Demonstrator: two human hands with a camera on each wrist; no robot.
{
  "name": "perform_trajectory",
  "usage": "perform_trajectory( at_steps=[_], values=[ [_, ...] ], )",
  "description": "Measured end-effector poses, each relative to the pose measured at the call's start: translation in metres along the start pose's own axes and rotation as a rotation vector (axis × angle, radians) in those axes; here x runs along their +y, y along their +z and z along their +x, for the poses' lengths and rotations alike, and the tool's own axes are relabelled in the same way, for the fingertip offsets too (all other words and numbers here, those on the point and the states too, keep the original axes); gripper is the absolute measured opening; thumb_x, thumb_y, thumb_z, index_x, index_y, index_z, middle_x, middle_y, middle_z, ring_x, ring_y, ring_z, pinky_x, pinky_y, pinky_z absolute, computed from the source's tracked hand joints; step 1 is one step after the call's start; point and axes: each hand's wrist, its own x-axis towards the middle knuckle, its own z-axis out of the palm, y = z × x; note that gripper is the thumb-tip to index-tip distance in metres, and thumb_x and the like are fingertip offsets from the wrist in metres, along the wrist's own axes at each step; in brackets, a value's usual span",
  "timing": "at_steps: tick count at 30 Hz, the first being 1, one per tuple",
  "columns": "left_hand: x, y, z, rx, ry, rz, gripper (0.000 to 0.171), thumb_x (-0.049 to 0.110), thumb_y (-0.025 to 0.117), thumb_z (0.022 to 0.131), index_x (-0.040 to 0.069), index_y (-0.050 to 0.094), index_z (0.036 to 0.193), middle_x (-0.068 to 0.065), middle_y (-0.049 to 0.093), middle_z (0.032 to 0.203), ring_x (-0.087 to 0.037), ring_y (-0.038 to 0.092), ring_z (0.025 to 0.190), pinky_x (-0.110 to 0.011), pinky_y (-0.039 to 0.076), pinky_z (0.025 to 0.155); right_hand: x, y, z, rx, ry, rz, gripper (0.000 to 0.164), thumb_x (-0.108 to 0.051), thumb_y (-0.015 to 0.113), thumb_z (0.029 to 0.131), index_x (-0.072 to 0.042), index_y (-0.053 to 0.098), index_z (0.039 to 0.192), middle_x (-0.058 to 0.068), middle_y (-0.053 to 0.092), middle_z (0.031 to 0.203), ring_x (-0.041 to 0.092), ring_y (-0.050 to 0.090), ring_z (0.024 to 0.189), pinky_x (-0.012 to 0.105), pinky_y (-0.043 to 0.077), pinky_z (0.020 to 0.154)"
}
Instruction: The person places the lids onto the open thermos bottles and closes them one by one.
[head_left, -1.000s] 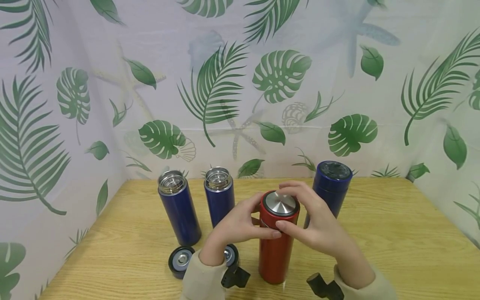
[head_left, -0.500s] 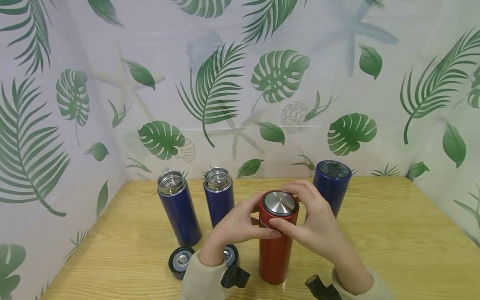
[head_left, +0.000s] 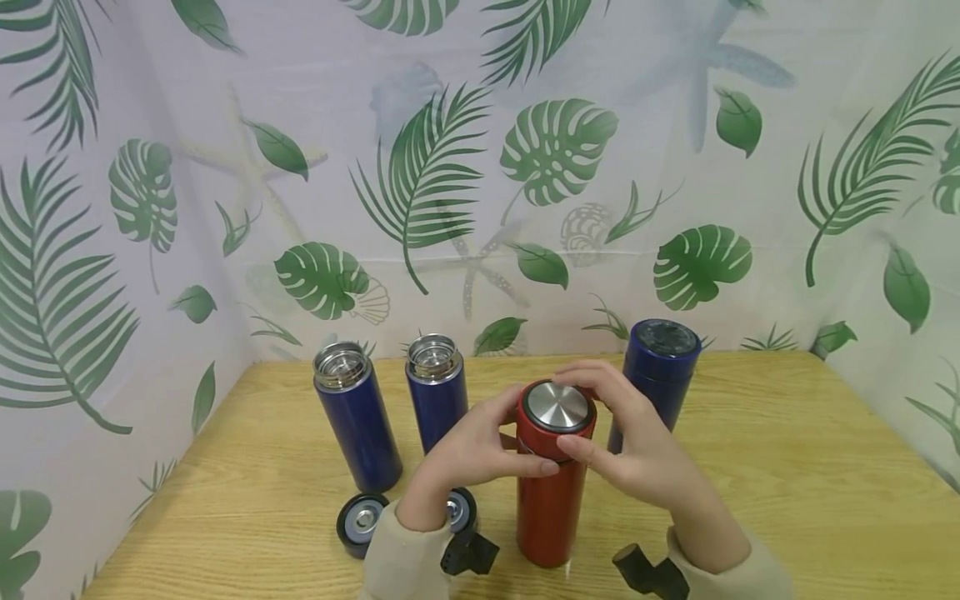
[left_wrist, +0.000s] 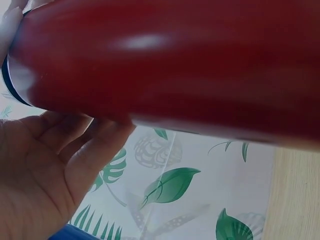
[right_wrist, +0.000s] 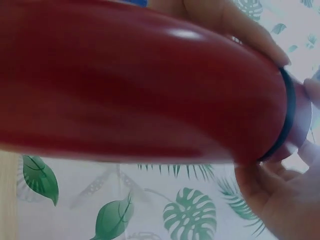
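Observation:
A red thermos flask [head_left: 550,517] stands upright on the table in front of me, its body filling much of the left wrist view. My left hand [head_left: 476,446] grips the body just below the lid, thumb across the front and fingers behind. Around the red lid [head_left: 557,406], with its brushed silver top, my right hand [head_left: 641,437] curls its fingers at the far side and its thumb at the front. The right wrist view shows a dark ring [right_wrist: 286,115] between body and lid. The left fingers [left_wrist: 95,145] are partly hidden behind the flask.
Two open blue thermos flasks [head_left: 363,433] [head_left: 442,408] stand at left. Two detached lids [head_left: 363,521] [head_left: 461,508] lie before them, one partly behind my left sleeve. A capped blue flask [head_left: 660,375] stands behind my right hand. Leaf-print fabric [head_left: 480,183] backs the wooden table [head_left: 787,467].
My right hand shifts around the lid: its thumb slid left, then returned right, while the fingers moved back onto the rim. My left hand and the red flask's body stay in place.

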Motion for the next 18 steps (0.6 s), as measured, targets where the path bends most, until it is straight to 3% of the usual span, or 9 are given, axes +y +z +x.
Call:
perform_trajectory(
  at_steps=[5, 9, 14, 18],
  values=[
    [0.000, 0.000, 0.000, -0.002, 0.017, 0.008, 0.061, 0.004, 0.071, 0.073, 0.010, 0.042, 0.127, -0.002, 0.052, 0.116, -0.011, 0.051, 0.104, -0.029, 0.049, 0.074, -0.008, 0.009, -0.001, 0.067, 0.168, -0.198, 0.055, -0.020, 0.078, 0.067, -0.007, 0.050, 0.112, 0.003, 0.046, 0.113, 0.018, 0.042, 0.105, 0.041, 0.042, 0.081],
    [-0.001, 0.000, 0.000, 0.004, 0.025, 0.011, 0.061, 0.003, 0.072, 0.072, 0.011, 0.043, 0.125, -0.001, 0.053, 0.115, -0.011, 0.051, 0.104, -0.031, 0.050, 0.074, -0.011, 0.014, -0.001, 0.093, 0.245, -0.226, 0.059, -0.024, 0.080, 0.064, -0.007, 0.050, 0.111, -0.001, 0.049, 0.105, 0.013, 0.046, 0.096, 0.038, 0.045, 0.075],
    [-0.001, 0.001, 0.000, 0.018, 0.023, 0.030, 0.060, 0.004, 0.072, 0.071, 0.012, 0.045, 0.124, -0.001, 0.053, 0.114, -0.011, 0.051, 0.103, -0.029, 0.050, 0.073, -0.010, 0.013, 0.000, 0.098, 0.192, -0.180, 0.055, -0.016, 0.079, 0.065, -0.006, 0.052, 0.111, 0.000, 0.054, 0.101, 0.012, 0.052, 0.091, 0.033, 0.046, 0.074],
    [-0.001, 0.001, 0.000, 0.026, 0.019, 0.044, 0.060, 0.006, 0.072, 0.071, 0.011, 0.045, 0.125, -0.001, 0.054, 0.114, -0.011, 0.052, 0.102, -0.027, 0.050, 0.072, -0.005, 0.009, -0.001, 0.055, 0.109, -0.035, 0.053, -0.003, 0.075, 0.067, -0.003, 0.050, 0.114, 0.002, 0.056, 0.103, 0.014, 0.054, 0.092, 0.024, 0.045, 0.080]
  ],
)
